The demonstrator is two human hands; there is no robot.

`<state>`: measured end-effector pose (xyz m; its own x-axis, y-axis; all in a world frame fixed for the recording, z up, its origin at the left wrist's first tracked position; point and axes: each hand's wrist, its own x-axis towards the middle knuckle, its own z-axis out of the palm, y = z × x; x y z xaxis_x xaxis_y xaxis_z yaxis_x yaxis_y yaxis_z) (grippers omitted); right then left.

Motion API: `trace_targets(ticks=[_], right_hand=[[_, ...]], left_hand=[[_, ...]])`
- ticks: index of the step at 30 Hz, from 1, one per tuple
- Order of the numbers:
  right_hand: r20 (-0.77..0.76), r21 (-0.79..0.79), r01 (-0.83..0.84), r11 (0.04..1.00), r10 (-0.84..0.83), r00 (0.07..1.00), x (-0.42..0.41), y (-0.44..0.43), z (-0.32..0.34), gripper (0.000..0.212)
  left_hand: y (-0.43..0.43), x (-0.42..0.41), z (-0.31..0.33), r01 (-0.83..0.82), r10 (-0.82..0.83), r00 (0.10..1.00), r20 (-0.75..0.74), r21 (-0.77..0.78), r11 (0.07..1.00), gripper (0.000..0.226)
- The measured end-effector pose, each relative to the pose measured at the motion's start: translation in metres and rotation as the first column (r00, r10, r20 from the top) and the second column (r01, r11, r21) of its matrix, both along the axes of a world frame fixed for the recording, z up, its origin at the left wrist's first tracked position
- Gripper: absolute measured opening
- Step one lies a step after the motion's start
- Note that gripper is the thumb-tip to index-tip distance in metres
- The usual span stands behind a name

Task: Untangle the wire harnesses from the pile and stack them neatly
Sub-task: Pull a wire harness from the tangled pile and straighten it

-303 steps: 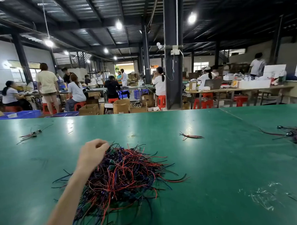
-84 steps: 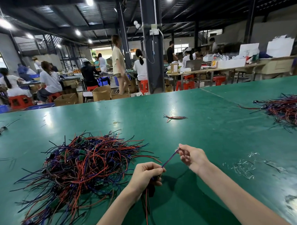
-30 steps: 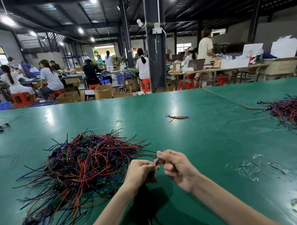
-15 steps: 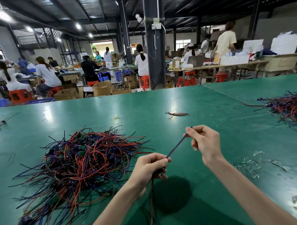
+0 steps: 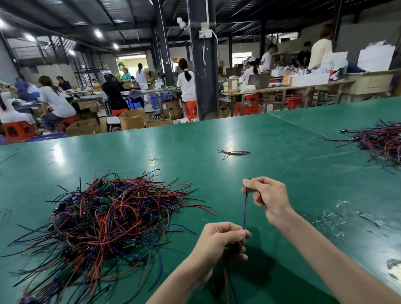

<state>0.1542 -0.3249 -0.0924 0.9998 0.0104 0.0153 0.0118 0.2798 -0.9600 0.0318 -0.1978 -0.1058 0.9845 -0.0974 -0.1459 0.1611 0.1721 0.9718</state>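
At lower centre, a thin blue-and-red wire harness (image 5: 245,209) is stretching near-vertically: right hand (image 5: 269,198) pinching its top, left hand (image 5: 220,240) its bottom; the tangled red-blue-black wire pile (image 5: 101,222) is lying leftward, nearer the left hand.

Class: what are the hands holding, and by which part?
One wire harness: the right hand pinches its upper end, the left hand grips it lower down.
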Motion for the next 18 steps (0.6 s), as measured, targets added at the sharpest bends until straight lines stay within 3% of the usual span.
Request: trace_targets(ticks=[7, 12, 18], right_hand=[[-0.261, 0.304, -0.101, 0.947, 0.185, 0.947, 0.003, -0.004, 0.002, 0.015], [-0.132, 0.165, -0.076, 0.983, 0.099, 0.986, 0.003, -0.006, -0.003, 0.02], [-0.155, 0.161, -0.069, 0.985, 0.094, 0.983, 0.008, -0.003, -0.014, 0.019]], left_hand=[[0.006, 0.002, 0.004, -0.084, 0.084, 0.996, 0.033, 0.0, 0.996, 0.02], [0.004, -0.001, 0.001, -0.088, 0.088, 0.996, 0.023, 0.003, 0.996, 0.024], [0.01, 0.001, 0.002, -0.127, 0.126, 0.992, 0.032, 0.051, 0.991, 0.018]])
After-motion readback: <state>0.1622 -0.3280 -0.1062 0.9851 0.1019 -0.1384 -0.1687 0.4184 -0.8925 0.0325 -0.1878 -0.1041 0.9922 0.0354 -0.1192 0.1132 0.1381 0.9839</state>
